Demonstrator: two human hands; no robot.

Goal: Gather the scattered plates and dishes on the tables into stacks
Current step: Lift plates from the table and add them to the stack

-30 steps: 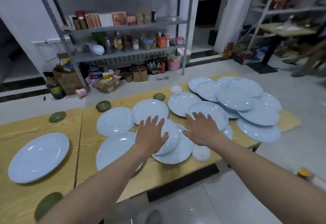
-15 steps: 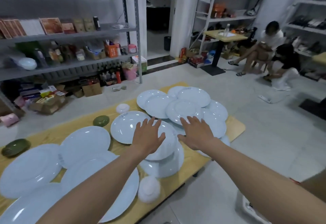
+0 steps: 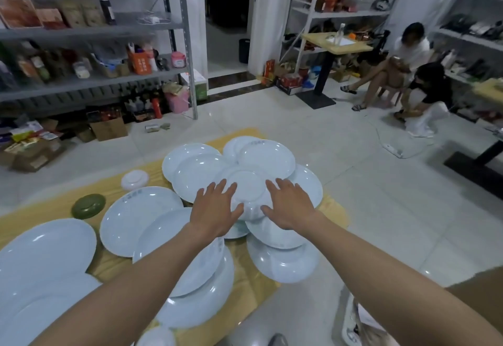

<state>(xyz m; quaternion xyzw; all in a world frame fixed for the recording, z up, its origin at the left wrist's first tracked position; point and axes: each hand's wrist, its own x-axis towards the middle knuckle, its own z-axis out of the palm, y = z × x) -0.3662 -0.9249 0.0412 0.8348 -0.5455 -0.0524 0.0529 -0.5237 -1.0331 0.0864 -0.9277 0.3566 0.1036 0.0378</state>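
Note:
Several pale blue plates lie overlapping on a yellow wooden table (image 3: 334,209). One upside-down plate (image 3: 246,186) sits on top of the far cluster. My left hand (image 3: 215,207) reaches over its left side with fingers spread, and my right hand (image 3: 290,202) does the same at its right side. Both hands are open and hold nothing; whether they touch the plate is unclear. More plates (image 3: 136,217) lie to the left and nearer me (image 3: 283,261). A small white dish (image 3: 134,179) and a green dish (image 3: 88,205) sit at the far left.
The table's right edge drops to a tiled floor (image 3: 381,196). Metal shelves (image 3: 95,79) with boxes and bottles stand behind. Two people sit at the right by a small table (image 3: 336,42). A power strip (image 3: 392,151) lies on the floor.
The view has swung right along the table. Both hands have moved from the near stacked plates to the upside-down plate on the far cluster, still open.

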